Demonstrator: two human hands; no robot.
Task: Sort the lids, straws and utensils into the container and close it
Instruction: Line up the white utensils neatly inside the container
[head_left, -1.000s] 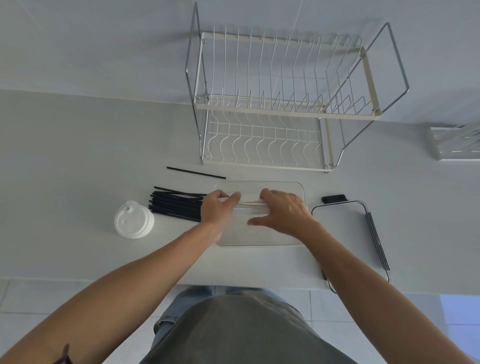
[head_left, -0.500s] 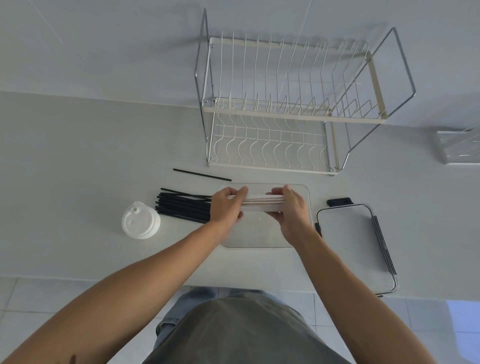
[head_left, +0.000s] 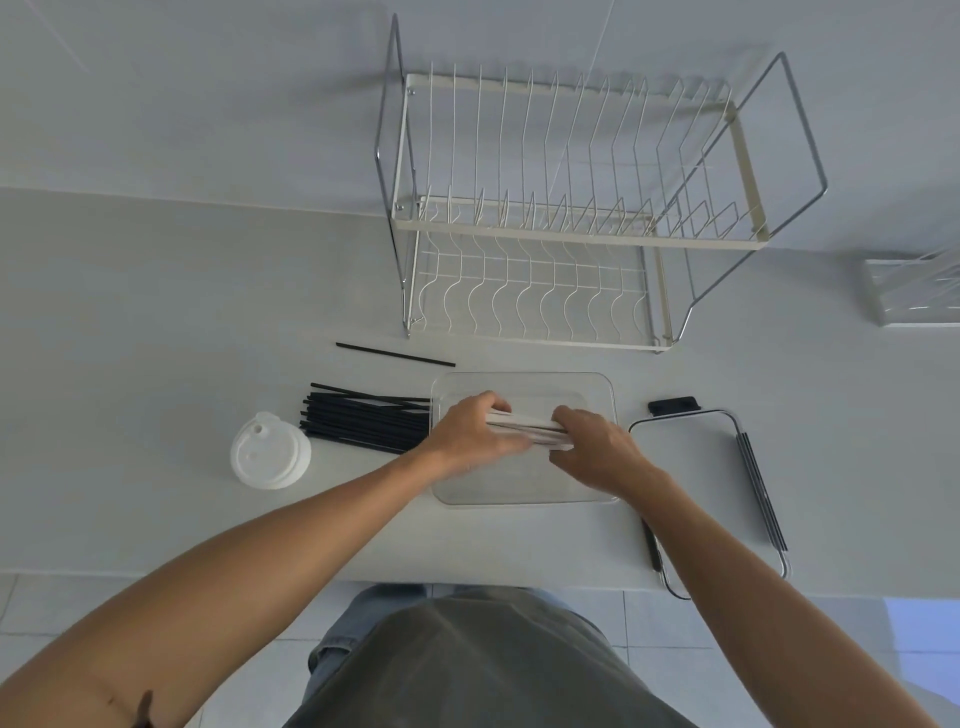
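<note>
A clear rectangular container (head_left: 597, 387) sits on the white counter in front of me. Over it, my left hand (head_left: 470, 434) and my right hand (head_left: 597, 449) together grip a bundle of pale flat utensils (head_left: 527, 428), one hand at each end. Left of the container lies a pile of black straws (head_left: 363, 423), with one stray black straw (head_left: 395, 354) behind it. A stack of white cup lids (head_left: 270, 452) stands further left. The container's lid (head_left: 696, 467), clear with black latches, lies to the right.
A two-tier wire dish rack (head_left: 566, 218) stands at the back against the wall. A clear box (head_left: 914, 291) sits at the far right. The counter's front edge (head_left: 260, 571) runs just below the container.
Both hands have gathered the utensils into a tight bundle; the right hand shifted from lying flat on them to gripping their right end, and the bundle now tilts slightly down to the right.
</note>
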